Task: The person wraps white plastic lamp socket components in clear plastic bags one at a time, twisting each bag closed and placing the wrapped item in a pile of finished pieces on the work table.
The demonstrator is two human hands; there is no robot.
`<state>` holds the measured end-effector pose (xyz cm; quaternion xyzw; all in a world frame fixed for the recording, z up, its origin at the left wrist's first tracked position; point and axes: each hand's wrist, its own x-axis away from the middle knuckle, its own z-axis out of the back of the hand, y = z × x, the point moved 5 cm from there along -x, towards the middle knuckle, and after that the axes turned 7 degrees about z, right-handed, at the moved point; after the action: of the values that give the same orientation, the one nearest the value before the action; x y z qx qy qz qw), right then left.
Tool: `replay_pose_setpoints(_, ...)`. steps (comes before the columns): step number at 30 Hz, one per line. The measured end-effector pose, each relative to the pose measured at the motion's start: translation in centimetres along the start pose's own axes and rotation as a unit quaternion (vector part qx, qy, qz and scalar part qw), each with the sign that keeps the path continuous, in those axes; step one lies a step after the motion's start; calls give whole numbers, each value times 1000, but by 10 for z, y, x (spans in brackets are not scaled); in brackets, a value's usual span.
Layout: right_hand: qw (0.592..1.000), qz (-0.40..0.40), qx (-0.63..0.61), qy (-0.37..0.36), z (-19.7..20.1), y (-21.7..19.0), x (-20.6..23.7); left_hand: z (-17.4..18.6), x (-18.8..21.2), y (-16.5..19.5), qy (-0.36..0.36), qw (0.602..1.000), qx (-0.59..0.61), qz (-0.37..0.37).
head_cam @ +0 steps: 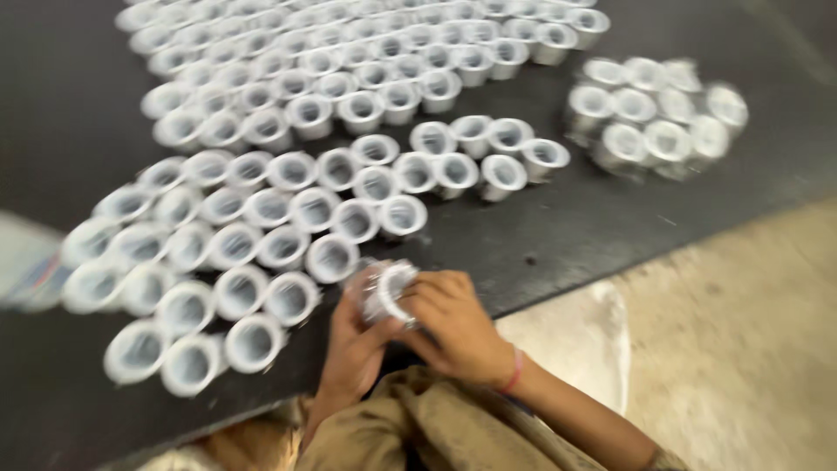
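Both my hands hold one shiny metal flanged cup [386, 290] just above the near edge of a dark mat [558, 235]. My left hand [353, 349] grips it from below and the left side. My right hand [453, 324], with a pink band on the wrist, wraps over its right side. Directly beyond the held cup stands a dense cluster of several identical metal cups [253, 227], upright with open mouths up. The picture is motion-blurred.
A second large cluster of cups [349, 61] fills the far part of the mat, and a small separate group [658, 113] sits at the right. Pale concrete floor [750, 331] lies to the right. A light-coloured object [26, 270] sits at the left edge.
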<state>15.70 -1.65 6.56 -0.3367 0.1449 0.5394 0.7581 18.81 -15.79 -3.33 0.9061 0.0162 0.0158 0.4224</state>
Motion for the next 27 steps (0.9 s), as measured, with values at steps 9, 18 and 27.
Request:
replay_pose_setpoints(9, 992, -93, -44, 74, 40, 14, 26, -37, -21, -24, 6, 1000, 16, 13)
replay_pose_setpoints(18, 965, -184, 105, 152, 47, 107, 90, -62, -52, -41, -50, 978, -202, -19)
replay_pose_setpoints(27, 812, -322, 456, 173, 191, 272, 201, -25, -55, -58, 33, 962, -267, 40)
